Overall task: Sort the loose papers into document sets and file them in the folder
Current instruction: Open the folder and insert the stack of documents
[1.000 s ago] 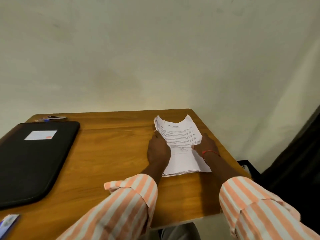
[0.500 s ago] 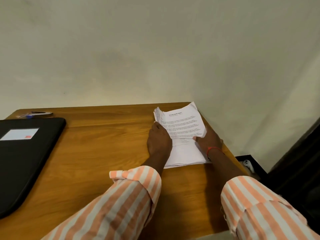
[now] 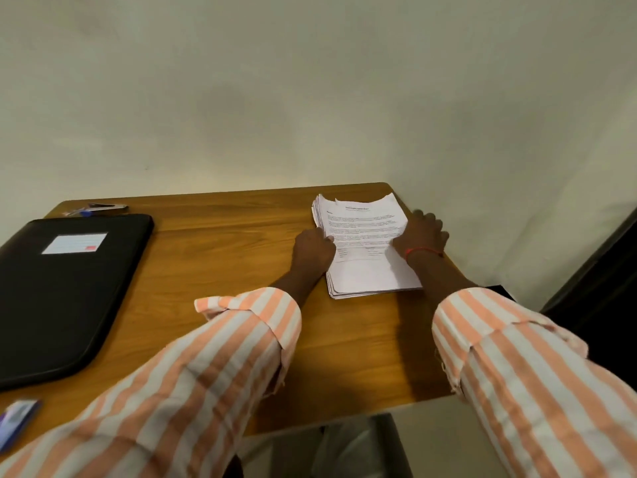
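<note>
A stack of printed white papers (image 3: 365,267) lies at the far right of the wooden table (image 3: 224,263), its top sheet curling up at the far end. My left hand (image 3: 312,251) grips the stack's left edge with curled fingers, thumb on the top sheet. Against the stack's right edge, near the table's side, lies my right hand (image 3: 425,234) with its fingers spread; the paper's edge covers its thumb. The black folder (image 3: 65,305), closed and bearing a white label (image 3: 74,243), lies flat at the left, well apart from both hands.
A stapler and a blue pen (image 3: 98,208) lie at the far left corner behind the folder. A small blue-and-white object (image 3: 17,419) sits at the near left edge. The wall stands right behind the table. Dark furniture (image 3: 606,288) is at the right.
My right hand has slid from the top of the stack to its right edge. My left hand stays at the left edge. The camera view has shifted, showing more of the folder.
</note>
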